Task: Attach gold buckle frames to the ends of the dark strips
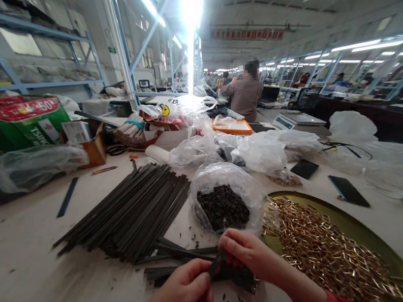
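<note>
My left hand [192, 289] pinches a black strip [217, 267] between thumb and fingers. From the other side my right hand [246, 252] is closed on the same strip, close to the left one. Beneath the hands lie more black strips [160, 274], partly covered by them. A large pile of long flat black strips [130, 209] spreads to the left. Just beyond my hands sits a clear plastic bag [213, 172] of small black pieces [222, 208]. At the right a round gold tray [378, 235] holds many small gold metal rectangular loops [317, 240].
A phone [348, 191] and a flat black square [305, 168] lie on the table [21, 274] beyond the tray. Plastic bags [263, 151], a scale [299, 121] and a cardboard box [94, 145] stand farther back. A person [244, 95] is in the background.
</note>
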The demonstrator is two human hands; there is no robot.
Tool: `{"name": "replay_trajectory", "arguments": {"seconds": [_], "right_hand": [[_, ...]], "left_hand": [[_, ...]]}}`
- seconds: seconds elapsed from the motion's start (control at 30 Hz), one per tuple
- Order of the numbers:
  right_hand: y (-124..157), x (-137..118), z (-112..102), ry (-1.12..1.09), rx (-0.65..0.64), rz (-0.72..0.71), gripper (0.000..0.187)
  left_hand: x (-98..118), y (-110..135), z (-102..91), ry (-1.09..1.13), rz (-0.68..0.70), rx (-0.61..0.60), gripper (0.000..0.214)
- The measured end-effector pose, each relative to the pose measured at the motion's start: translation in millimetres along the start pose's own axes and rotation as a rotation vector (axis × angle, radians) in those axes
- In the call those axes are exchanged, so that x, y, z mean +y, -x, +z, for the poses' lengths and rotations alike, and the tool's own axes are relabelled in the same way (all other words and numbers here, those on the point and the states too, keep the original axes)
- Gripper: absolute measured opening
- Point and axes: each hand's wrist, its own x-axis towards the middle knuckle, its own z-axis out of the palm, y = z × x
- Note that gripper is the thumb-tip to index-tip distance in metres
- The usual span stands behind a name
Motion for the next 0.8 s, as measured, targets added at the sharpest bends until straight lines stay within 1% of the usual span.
{"name": "replay_trajectory", "arguments": {"seconds": [0.03,0.07,0.1,0.13,0.17,0.2,0.3,0.4,0.5,0.6,0.7,0.8], "right_hand": [[-9,1,-5,0.187,0.014,-0.027,0.036],[-19,4,-13,0.385,0.072,-0.052,0.034],[-31,8,-21,0.575,0.157,-0.068,0.030],[-44,13,-29,0.720,0.242,-0.067,0.025],[-57,19,-36,0.817,0.301,-0.054,0.023],[-69,26,-42,0.869,0.332,-0.032,0.022],[-97,41,-47,0.972,0.326,0.020,0.019],[-106,49,-41,1.062,0.275,0.007,0.013],[-102,51,-37,1.100,0.234,-0.037,0.015],[-96,51,-38,1.079,0.243,-0.061,0.015],[-88,48,-40,0.994,0.284,-0.087,0.014],[-75,39,-38,0.881,0.328,-0.141,0.014]], "left_hand": [[3,-7,-0.8,0.043,-0.004,0.019,0.036],[5,-14,-2.3,0.080,-0.009,0.038,0.037],[7,-20,-4.5,0.112,-0.016,0.053,0.039],[7,-24,-7.2,0.142,-0.026,0.065,0.040],[7,-28,-10.1,0.173,-0.036,0.075,0.041],[6,-31,-13.2,0.201,-0.046,0.084,0.041],[4,-35,-20.9,0.258,-0.055,0.108,0.039],[3,-36,-25.3,0.290,-0.076,0.134,0.036],[2,-36,-26.7,0.315,-0.088,0.148,0.035],[2,-32,-25.7,0.310,-0.079,0.140,0.034],[4,-26,-23.6,0.266,-0.085,0.137,0.034],[6,-18,-21.9,0.203,-0.070,0.143,0.037]]}}
